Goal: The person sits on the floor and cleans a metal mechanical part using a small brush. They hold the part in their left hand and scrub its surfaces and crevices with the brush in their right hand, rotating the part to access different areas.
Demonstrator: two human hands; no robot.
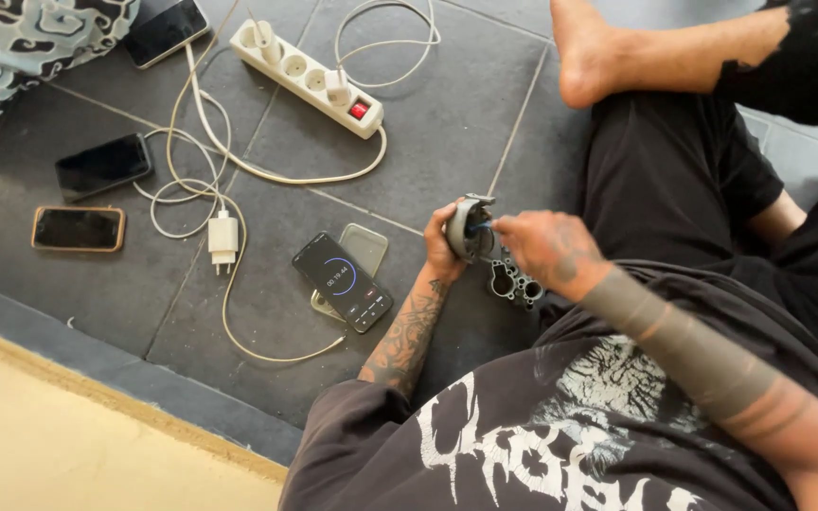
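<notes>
A dull grey cast-metal part [494, 255] above matt dark floor tiles [447, 123], beside a glossy white plastic power strip [307, 78].

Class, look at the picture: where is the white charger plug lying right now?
The white charger plug lies on the grey tiled floor, left of centre, between the orange-cased phone and the phone showing a timer.

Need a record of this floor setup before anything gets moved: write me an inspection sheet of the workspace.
Surface: dark grey tiled floor, pale grout lines.
Job's things: grey cast metal part with round holes, held above the floor.
Clutter: black phone showing a timer dial lying on a clear phone case; three dark-screened phones to the left.
Hands: left hand grips the part; right hand holds a thin blue tool against it.
Cables: white power strip with red switch; white charger plug; looping white cables.
Surroundings: patterned cloth, bare foot, tan edge strip.
</notes>
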